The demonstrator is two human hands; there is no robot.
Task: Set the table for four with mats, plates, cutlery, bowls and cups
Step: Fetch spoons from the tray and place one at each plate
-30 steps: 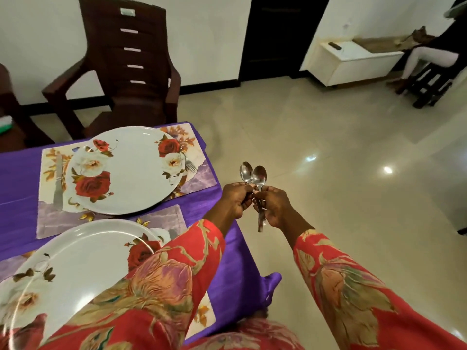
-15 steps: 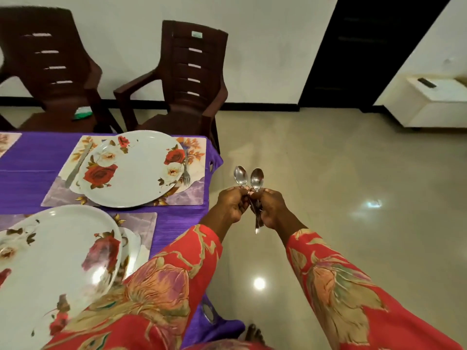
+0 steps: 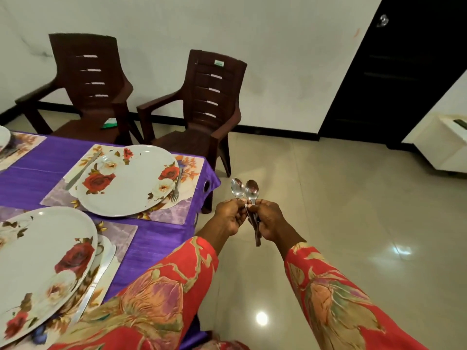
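1. Both hands are holding a small bunch of spoons [image 3: 246,195] out over the floor, just off the table's [image 3: 161,236] corner. The left hand [image 3: 231,217] is curling its fingers round one handle, and the right hand [image 3: 269,221] is gripping the other handles.
2. The step in hand is probably separating one spoon for the far plate [image 3: 131,181], the nearest unfinished setting to that corner.
3. That plate is already sitting on its mat [image 3: 174,210], with a fork [image 3: 176,188] beside its corner-side edge and a knife [image 3: 82,170] on its other side.
4. To do it well, the left hand should be drawing its spoon clear while the right is keeping the rest clamped, then laying it parallel to the fork, bowl pointing away.
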